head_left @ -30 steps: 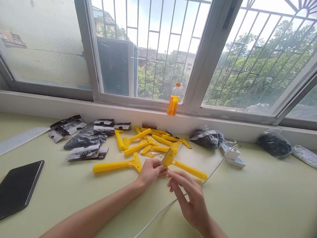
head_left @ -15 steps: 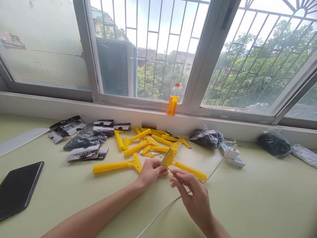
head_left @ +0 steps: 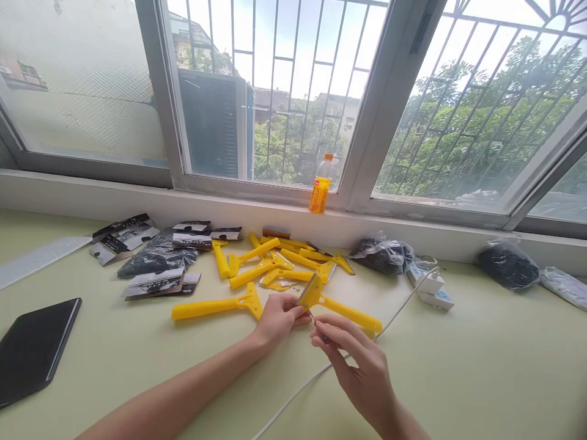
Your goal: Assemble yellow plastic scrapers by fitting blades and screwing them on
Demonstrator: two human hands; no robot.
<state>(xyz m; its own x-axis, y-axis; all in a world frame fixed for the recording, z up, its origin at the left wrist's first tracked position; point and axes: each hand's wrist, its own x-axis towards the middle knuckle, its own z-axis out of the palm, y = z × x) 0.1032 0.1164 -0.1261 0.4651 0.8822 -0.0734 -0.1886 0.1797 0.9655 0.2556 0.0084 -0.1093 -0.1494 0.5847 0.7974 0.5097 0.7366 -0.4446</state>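
Note:
My left hand (head_left: 282, 316) is closed on the head of a yellow scraper (head_left: 351, 313), whose metal blade edge faces up and left and whose handle points right. In my right hand (head_left: 355, 354), pinched between the fingers, is a thin screwdriver (head_left: 313, 316); its grip is mostly hidden by the fingers. The shaft's tip meets the scraper head near a small screw. Another yellow scraper (head_left: 208, 308) lies just left of my left hand, its head partly behind the hand. Beyond both hands spreads a pile of yellow scrapers (head_left: 252, 275), with a few tiny metal bits nearby.
Black-and-white card packages (head_left: 156, 282) and a dark plastic bag (head_left: 151, 253) lie back left; a black tablet (head_left: 36, 348) is at left. Bagged dark items (head_left: 383, 253) and a power strip (head_left: 433, 290) with a white cable (head_left: 298, 394) sit right. An orange drink bottle (head_left: 321, 186) stands on the sill.
My right hand has shifted slightly, its fingers turned a little around the screwdriver. The left hand and the scraper it holds stay nearly in place.

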